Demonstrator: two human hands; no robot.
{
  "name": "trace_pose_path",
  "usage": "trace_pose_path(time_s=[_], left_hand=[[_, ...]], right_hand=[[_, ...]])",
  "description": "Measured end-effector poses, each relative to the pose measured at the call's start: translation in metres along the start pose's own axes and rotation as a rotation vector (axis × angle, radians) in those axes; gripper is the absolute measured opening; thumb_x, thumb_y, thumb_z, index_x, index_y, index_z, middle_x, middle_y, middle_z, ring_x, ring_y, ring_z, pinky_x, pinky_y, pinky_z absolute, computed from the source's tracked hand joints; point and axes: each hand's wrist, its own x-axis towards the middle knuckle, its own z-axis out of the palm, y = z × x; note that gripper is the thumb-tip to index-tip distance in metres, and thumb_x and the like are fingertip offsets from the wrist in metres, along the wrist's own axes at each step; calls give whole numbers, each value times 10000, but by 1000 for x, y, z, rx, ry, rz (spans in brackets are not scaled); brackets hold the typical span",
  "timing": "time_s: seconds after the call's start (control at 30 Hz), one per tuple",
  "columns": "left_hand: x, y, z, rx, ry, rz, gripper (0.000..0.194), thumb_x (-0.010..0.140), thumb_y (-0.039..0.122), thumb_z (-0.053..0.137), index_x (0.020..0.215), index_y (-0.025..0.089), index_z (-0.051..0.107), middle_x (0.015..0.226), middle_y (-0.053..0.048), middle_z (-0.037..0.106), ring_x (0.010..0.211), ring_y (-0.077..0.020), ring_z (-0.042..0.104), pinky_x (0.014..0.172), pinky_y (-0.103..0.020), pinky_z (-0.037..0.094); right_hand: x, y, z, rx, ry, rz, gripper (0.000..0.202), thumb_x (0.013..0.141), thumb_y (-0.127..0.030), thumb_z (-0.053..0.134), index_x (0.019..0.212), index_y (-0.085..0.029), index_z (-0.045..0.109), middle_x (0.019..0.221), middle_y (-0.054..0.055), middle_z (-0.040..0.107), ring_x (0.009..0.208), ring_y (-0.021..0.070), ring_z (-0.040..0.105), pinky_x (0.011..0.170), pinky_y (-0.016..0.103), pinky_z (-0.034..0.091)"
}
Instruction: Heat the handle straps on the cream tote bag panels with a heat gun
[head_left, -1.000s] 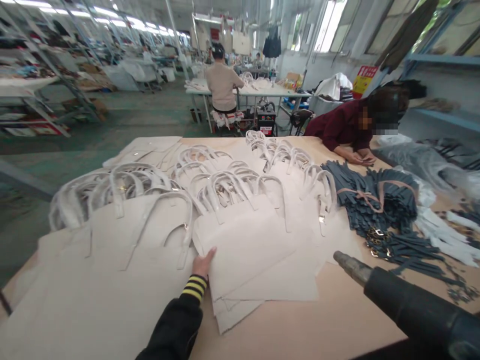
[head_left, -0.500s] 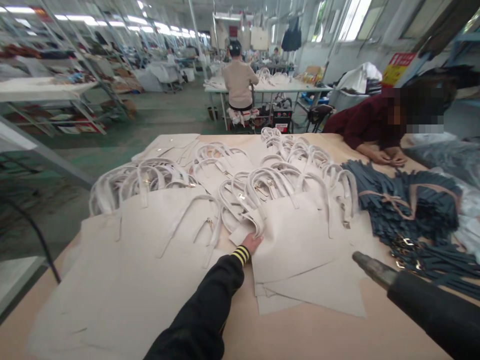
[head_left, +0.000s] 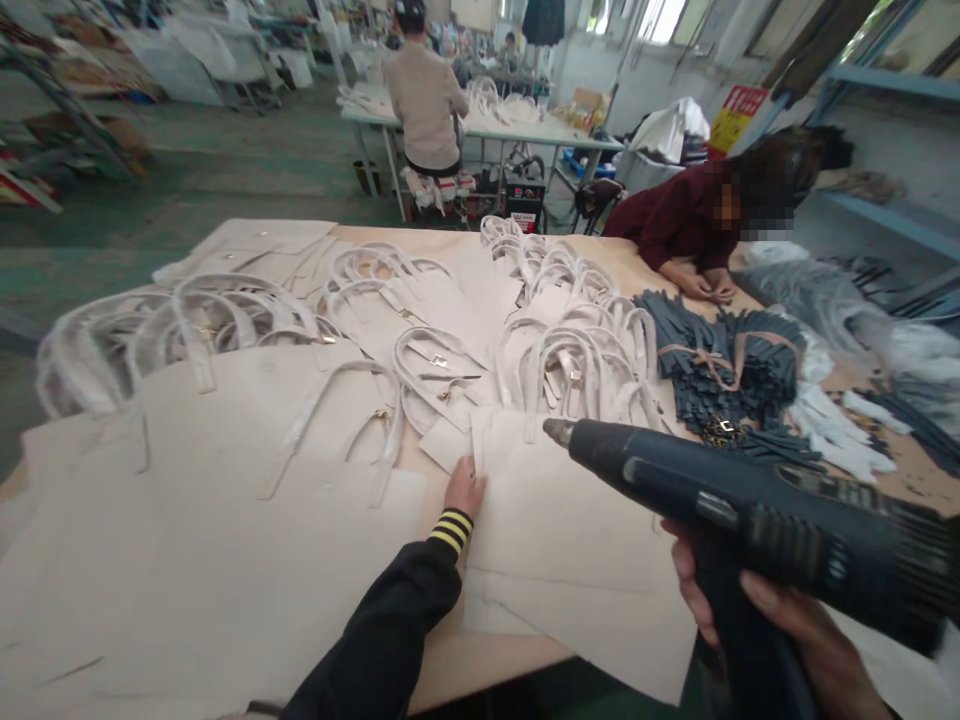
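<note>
My left hand (head_left: 466,488) is closed on the left edge of a pale bag panel (head_left: 555,510), which lies on a stack at the middle of the table. Wrapped round the handle of a black heat gun (head_left: 705,490) at the right is my right hand (head_left: 780,610). The gun's metal nozzle points left, above the stack's upper part. Looped pale straps (head_left: 577,360) lie behind the panel. More pale bag pieces (head_left: 225,500) with handles spread over the left side of the table.
A bundle of dark straps (head_left: 727,360) lies at the right, beside plastic wrapping (head_left: 810,300). One person in dark red (head_left: 667,215) leans on the table's far right edge. Another person (head_left: 426,100) sits at a table behind.
The heat gun has come further into view from the right, with my right hand now showing. The curled panel edge at my left hand now lies flatter. The view has shifted.
</note>
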Motion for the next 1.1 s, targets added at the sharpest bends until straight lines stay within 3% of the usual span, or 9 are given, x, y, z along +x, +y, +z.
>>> trace_pose_path(time_s=[0.07, 0.1, 0.2, 0.4, 0.57, 0.7, 0.83, 0.93, 1.1], left_hand=[[-17, -1, -2, 153, 165, 91, 378, 732, 175, 529, 1101, 104, 489, 1090, -171, 514, 1057, -258, 489, 956, -429, 375], [-25, -1, -2, 192, 170, 148, 351, 742, 166, 514, 1088, 112, 488, 1081, -163, 504, 1060, -251, 477, 954, -421, 377], [-38, 2, 3, 269, 8, 185, 262, 760, 149, 493, 1020, 120, 498, 1005, -135, 510, 1003, -228, 489, 904, -378, 413], [-35, 13, 9, 480, -134, -28, 301, 743, 190, 568, 1015, 96, 477, 1044, -144, 498, 1025, -229, 487, 905, -341, 385], [-27, 13, 4, 452, -196, -57, 309, 766, 210, 556, 1038, 108, 453, 1047, -139, 537, 1023, -209, 511, 867, -295, 390], [-22, 13, 4, 370, -169, -71, 277, 778, 215, 533, 1028, 126, 453, 896, -92, 587, 893, -181, 561, 769, -270, 413], [-17, 14, 4, 259, -139, -65, 96, 773, 199, 480, 858, 162, 505, 725, -26, 574, 721, -149, 559, 701, -256, 416], [-16, 10, 1, 116, -87, -56, 56, 740, 200, 446, 707, 176, 484, 673, -15, 563, 683, -145, 547, 692, -258, 431], [-24, -1, -5, -61, 48, -100, 59, 671, 245, 442, 668, 192, 469, 654, -13, 574, 700, -164, 559, 729, -285, 456]], right_hand=[[20, -5, 13, 122, -86, 24, 417, 777, -454, 571, 1102, -192, 569, 900, 76, 571, 632, 176, 524, 501, 271, 463], [31, -8, 20, 157, -134, 29, 387, 769, -412, 601, 1079, -182, 579, 895, 72, 572, 645, 170, 524, 509, 259, 463], [66, -13, 42, 105, -250, -6, 325, 771, -362, 629, 1012, -148, 587, 853, 67, 581, 647, 160, 537, 506, 242, 466], [109, -10, 66, -23, -288, -66, 308, 746, -367, 655, 916, -124, 574, 785, 62, 597, 595, 165, 564, 455, 254, 486], [99, -11, 49, -103, -203, -40, 291, 746, -368, 668, 887, -131, 574, 794, 70, 611, 599, 162, 574, 450, 239, 496], [92, -15, 40, -102, -147, -41, 279, 756, -353, 661, 891, -127, 571, 800, 79, 610, 604, 161, 574, 445, 234, 494], [86, -15, 34, -95, -171, -20, 275, 762, -348, 649, 900, -123, 572, 790, 76, 611, 593, 157, 577, 441, 230, 492], [74, -17, 15, -104, -123, -8, 284, 749, -350, 662, 903, -126, 578, 792, 77, 618, 593, 159, 581, 445, 230, 496], [54, -23, -27, -100, -6, -30, 288, 731, -356, 672, 882, -121, 602, 781, 81, 624, 586, 161, 582, 431, 222, 497]])
